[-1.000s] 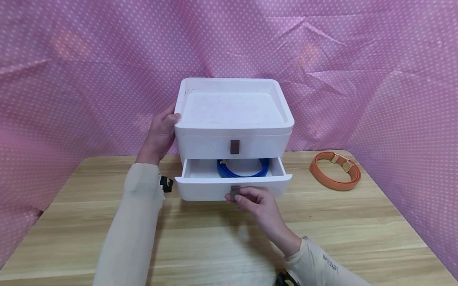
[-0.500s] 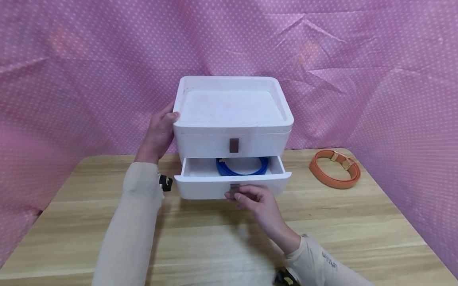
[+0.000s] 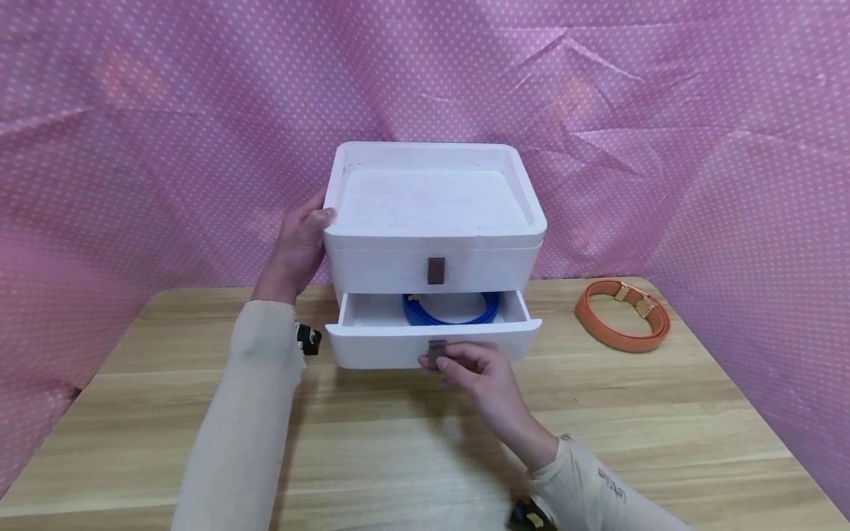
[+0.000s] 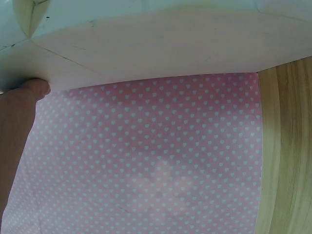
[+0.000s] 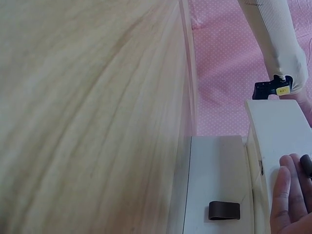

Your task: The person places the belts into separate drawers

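Observation:
A white drawer unit (image 3: 434, 195) with a shallow tray top stands at the table's back. My left hand (image 3: 295, 247) rests against its left side, thumb over the top rim; most of its fingers are hidden. My right hand (image 3: 485, 380) pinches the brown pull tab (image 3: 434, 354) of a pulled-out drawer (image 3: 378, 349). In it lies a coiled blue belt (image 3: 491, 308) with a gold-coloured piece, partly covered by the drawer above. In the right wrist view, the right hand (image 5: 291, 200) is cut off at the edge.
A coiled orange belt (image 3: 620, 343) with gold-coloured buckle parts lies right of the unit on the wooden table (image 3: 372, 457). The upper drawer (image 3: 378, 271) is closed. Another closed drawer (image 5: 217, 170) sits below the pulled-out one. Pink dotted cloth (image 3: 425, 74) hangs behind.

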Motion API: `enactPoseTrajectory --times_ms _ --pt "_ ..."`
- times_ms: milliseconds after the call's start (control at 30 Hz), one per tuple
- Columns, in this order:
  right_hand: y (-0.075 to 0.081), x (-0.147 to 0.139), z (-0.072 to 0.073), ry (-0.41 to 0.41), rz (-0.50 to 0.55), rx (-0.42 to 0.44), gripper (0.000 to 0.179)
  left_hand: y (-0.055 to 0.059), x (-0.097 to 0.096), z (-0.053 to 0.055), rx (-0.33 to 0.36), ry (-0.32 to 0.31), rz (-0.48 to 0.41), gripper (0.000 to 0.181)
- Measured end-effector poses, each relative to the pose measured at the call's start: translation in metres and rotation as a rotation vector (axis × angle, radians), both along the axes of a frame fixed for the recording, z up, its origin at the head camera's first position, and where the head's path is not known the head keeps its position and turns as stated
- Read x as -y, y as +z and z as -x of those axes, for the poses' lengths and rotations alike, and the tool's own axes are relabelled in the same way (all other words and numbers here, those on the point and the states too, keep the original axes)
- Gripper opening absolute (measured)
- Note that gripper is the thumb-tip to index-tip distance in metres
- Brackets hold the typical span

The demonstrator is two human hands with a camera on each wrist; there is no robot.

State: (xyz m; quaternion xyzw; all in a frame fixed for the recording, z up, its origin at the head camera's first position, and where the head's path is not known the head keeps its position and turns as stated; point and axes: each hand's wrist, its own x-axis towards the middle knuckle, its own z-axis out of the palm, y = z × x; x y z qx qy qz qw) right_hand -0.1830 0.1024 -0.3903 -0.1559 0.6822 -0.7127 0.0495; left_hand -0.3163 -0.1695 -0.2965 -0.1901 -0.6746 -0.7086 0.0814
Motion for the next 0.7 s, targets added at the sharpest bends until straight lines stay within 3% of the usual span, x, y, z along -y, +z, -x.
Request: enactPoseTrajectory --times_ms 700 --pt "0.0016 0.0013 0.0094 -0.025 -0.030 0.000 0.020 -0.0009 0.0011 0.0018 0.020 0.003 -0.012 0.061"
